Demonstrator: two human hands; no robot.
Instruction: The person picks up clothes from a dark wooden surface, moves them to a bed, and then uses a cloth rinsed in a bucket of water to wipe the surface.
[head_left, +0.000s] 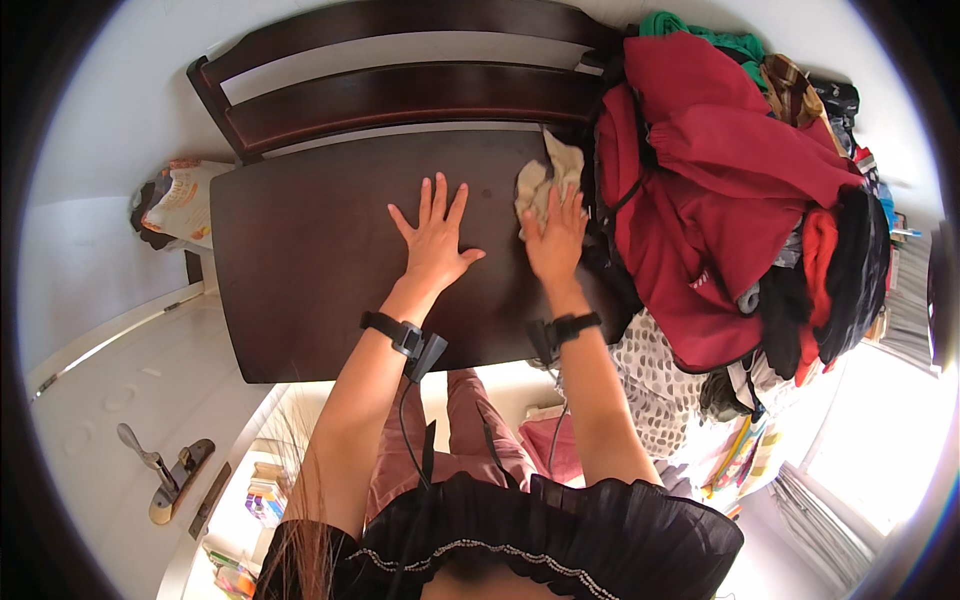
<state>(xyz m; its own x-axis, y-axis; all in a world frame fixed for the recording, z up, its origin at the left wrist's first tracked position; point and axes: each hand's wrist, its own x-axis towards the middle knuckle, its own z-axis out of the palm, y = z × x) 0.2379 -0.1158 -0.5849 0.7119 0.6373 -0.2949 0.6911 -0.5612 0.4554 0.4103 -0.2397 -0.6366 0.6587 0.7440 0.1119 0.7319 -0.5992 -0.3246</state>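
My left hand (435, 232) rests with fingers spread on the dark brown wooden seat of a bench (315, 247), holding nothing. Under the fingers of my right hand (556, 232) is a crumpled beige cloth (534, 187), lying near the seat's right side. The palm covers part of the cloth. A strip of it stretches up toward the backrest (420, 94). Just right of the cloth, a heap of clothes with a dark red garment (720, 172) on top covers that end.
A white door with a metal lever handle (142, 450) is at the lower left. Beside the bench's left end stands a plastic bag (184, 199). Patterned fabric (660, 382) hangs below the clothes. Black devices (420, 349) with cables are strapped to both wrists.
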